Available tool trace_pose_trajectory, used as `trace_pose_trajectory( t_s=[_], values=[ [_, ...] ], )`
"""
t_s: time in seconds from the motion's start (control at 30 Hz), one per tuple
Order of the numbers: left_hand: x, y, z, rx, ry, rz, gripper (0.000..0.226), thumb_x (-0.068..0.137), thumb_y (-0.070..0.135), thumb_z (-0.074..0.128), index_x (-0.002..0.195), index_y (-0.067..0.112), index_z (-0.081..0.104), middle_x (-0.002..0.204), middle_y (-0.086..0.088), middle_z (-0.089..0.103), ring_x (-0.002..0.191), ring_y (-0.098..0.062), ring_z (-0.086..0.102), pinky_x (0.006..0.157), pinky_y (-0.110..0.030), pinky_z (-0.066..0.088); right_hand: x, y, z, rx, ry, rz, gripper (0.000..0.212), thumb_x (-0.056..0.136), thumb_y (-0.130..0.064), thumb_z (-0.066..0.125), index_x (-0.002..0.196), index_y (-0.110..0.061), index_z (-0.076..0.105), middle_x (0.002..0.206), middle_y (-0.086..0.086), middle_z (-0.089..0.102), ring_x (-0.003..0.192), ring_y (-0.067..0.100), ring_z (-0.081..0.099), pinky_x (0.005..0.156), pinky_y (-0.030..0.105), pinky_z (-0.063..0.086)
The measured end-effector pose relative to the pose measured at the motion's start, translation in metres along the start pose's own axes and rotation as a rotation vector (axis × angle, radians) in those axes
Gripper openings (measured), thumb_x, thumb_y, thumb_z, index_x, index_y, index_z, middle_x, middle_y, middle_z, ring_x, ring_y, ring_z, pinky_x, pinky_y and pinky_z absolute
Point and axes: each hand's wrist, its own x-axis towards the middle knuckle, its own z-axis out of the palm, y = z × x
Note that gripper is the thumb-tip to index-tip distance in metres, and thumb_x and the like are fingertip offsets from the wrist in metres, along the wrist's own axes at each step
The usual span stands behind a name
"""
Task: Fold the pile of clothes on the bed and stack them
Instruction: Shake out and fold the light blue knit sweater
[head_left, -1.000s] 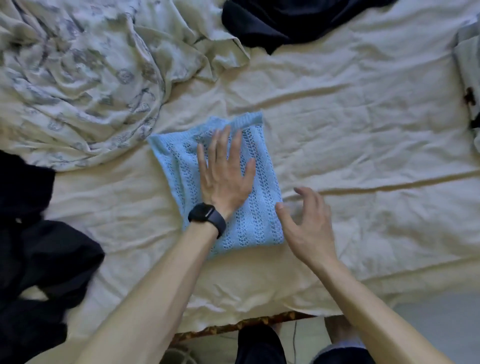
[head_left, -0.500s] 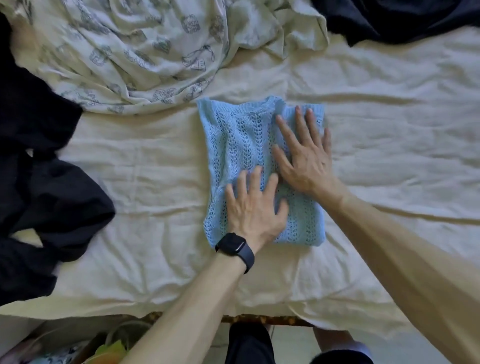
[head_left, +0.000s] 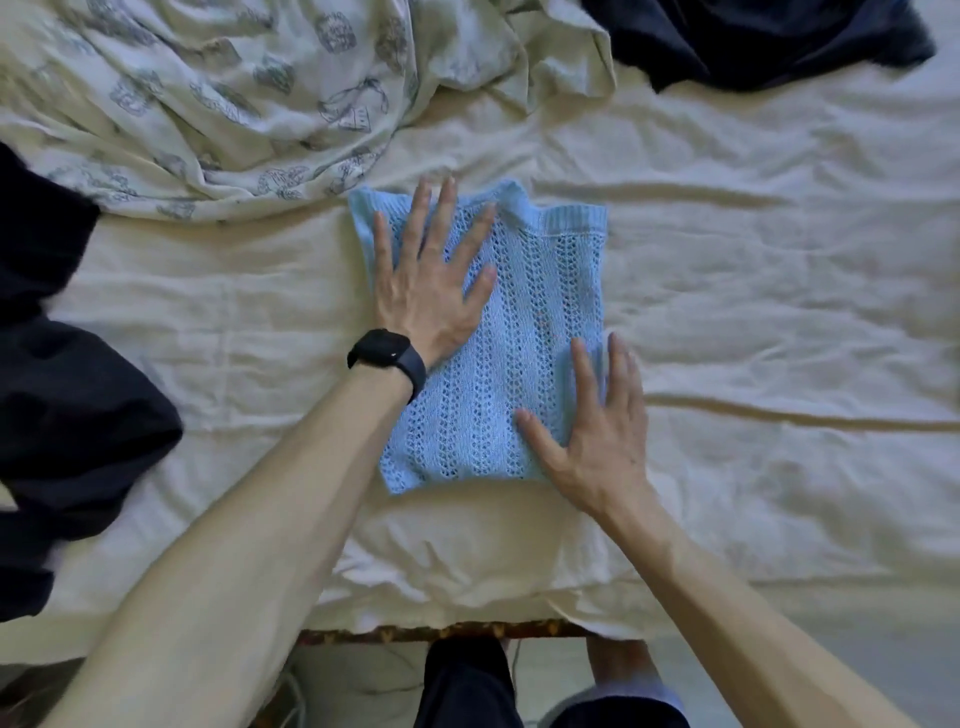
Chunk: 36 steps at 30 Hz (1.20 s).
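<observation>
The blue sweater (head_left: 524, 332) lies folded into a rectangle in the middle of the bed (head_left: 779, 312), its long side running straight away from the person. Both hands rest flat on it, fingers spread, gripping nothing: the left hand (head_left: 426, 291) on the far left part, the right hand (head_left: 597, 441) at the near right corner. The unfolded dark clothes (head_left: 67, 405) lie off to the left, nearer the left hand.

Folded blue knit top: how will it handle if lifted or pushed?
Likely floppy: the blue knit top is thin open lacework, so it would probably sag and unfold unless supported underneath. Probably light for its size. Pushed, it may bunch on the wrinkled bed sheet.
</observation>
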Motion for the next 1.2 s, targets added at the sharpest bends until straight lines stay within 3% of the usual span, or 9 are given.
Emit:
trace_pose_trajectory(
  t_s=[0.13, 0.23, 0.3, 0.47, 0.67, 0.83, 0.97, 1.1, 1.2],
  values=[
    [-0.094, 0.028, -0.013, -0.257, 0.136, -0.357, 0.079, 0.087, 0.057, 0.059, 0.155, 0.024, 0.035, 0.159, -0.012, 0.032, 0.145, -0.031, 0.032, 0.113, -0.052, 0.027, -0.03, 0.009, -0.009, 0.578, -0.022, 0.427, 0.06, 0.082, -0.057, 0.076, 0.13, -0.03, 0.051, 0.129, -0.004, 0.059, 0.117, 0.014, 0.059, 0.103, 0.04, 0.048],
    [-0.152, 0.036, -0.017, -0.687, -0.062, -0.928, 0.082, 0.077, 0.062, 0.073, 0.138, 0.014, 0.047, 0.132, -0.011, 0.055, 0.124, -0.034, 0.051, 0.096, -0.045, 0.044, -0.042, 0.014, -0.013, 0.933, -0.29, 0.706, 0.045, 0.083, -0.053, 0.078, 0.114, -0.021, 0.067, 0.11, 0.002, 0.075, 0.095, 0.019, 0.073, 0.083, 0.043, 0.061],
    [-0.172, 0.034, -0.017, -0.937, -0.214, -1.11, 0.06, 0.077, 0.067, 0.072, 0.112, 0.021, 0.054, 0.106, 0.003, 0.063, 0.107, -0.026, 0.061, 0.084, -0.037, 0.047, -0.042, 0.016, -0.017, 1.095, -0.342, 0.735, 0.032, 0.088, -0.044, 0.074, 0.107, -0.018, 0.072, 0.101, 0.001, 0.078, 0.084, 0.014, 0.074, 0.069, 0.03, 0.06],
    [-0.174, 0.012, -0.016, -1.424, -0.147, -1.229, 0.037, 0.084, 0.032, 0.08, 0.114, 0.019, 0.062, 0.115, -0.002, 0.072, 0.101, -0.018, 0.067, 0.099, -0.043, 0.052, -0.038, 0.029, -0.026, 1.148, -0.365, 0.659, 0.031, 0.095, -0.035, 0.069, 0.114, -0.01, 0.07, 0.111, 0.005, 0.077, 0.103, 0.016, 0.073, 0.076, 0.027, 0.059],
    [-0.187, -0.005, -0.02, -1.796, -0.241, -1.307, 0.042, 0.092, 0.008, 0.069, 0.132, 0.002, 0.057, 0.123, -0.016, 0.069, 0.112, -0.03, 0.066, 0.076, -0.043, 0.058, -0.045, 0.038, -0.03, 1.049, -0.247, 0.598, 0.026, 0.095, -0.038, 0.069, 0.103, -0.013, 0.073, 0.099, 0.002, 0.078, 0.091, 0.011, 0.075, 0.068, 0.022, 0.058],
    [-0.214, 0.013, -0.021, -1.717, -0.159, -1.311, 0.024, 0.091, 0.005, 0.069, 0.111, 0.007, 0.055, 0.123, -0.02, 0.065, 0.104, -0.029, 0.066, 0.072, -0.04, 0.057, -0.065, 0.052, -0.035, 1.006, -0.227, 0.609, 0.031, 0.095, -0.037, 0.07, 0.105, -0.009, 0.071, 0.107, 0.01, 0.075, 0.096, 0.019, 0.074, 0.072, 0.024, 0.059],
    [-0.249, 0.049, -0.023, -1.672, -0.094, -1.273, 0.03, 0.095, 0.008, 0.065, 0.12, 0.011, 0.05, 0.125, -0.014, 0.061, 0.111, -0.031, 0.063, 0.068, -0.038, 0.058, -0.098, 0.06, -0.047, 1.046, -0.241, 0.635, 0.032, 0.096, -0.037, 0.068, 0.11, -0.009, 0.064, 0.11, 0.013, 0.072, 0.09, 0.021, 0.076, 0.074, 0.027, 0.058],
    [-0.298, 0.08, -0.027, -1.499, -0.019, -1.168, 0.027, 0.096, 0.015, 0.061, 0.105, 0.036, 0.048, 0.11, -0.006, 0.065, 0.075, -0.023, 0.072, 0.059, -0.037, 0.059, -0.145, 0.07, -0.051, 1.028, -0.193, 0.635, 0.029, 0.097, -0.032, 0.068, 0.116, -0.018, 0.052, 0.108, 0.01, 0.069, 0.076, 0.017, 0.076, 0.07, 0.03, 0.056],
    [-0.34, 0.101, -0.029, -1.315, -0.055, -1.068, 0.033, 0.096, 0.022, 0.057, 0.104, 0.052, 0.045, 0.107, -0.006, 0.066, 0.072, -0.035, 0.071, 0.068, -0.052, 0.059, -0.187, 0.082, -0.054, 1.009, -0.202, 0.606, 0.021, 0.099, -0.028, 0.064, 0.115, -0.029, 0.049, 0.11, 0.009, 0.068, 0.079, 0.018, 0.077, 0.072, 0.031, 0.056]
  ],
)
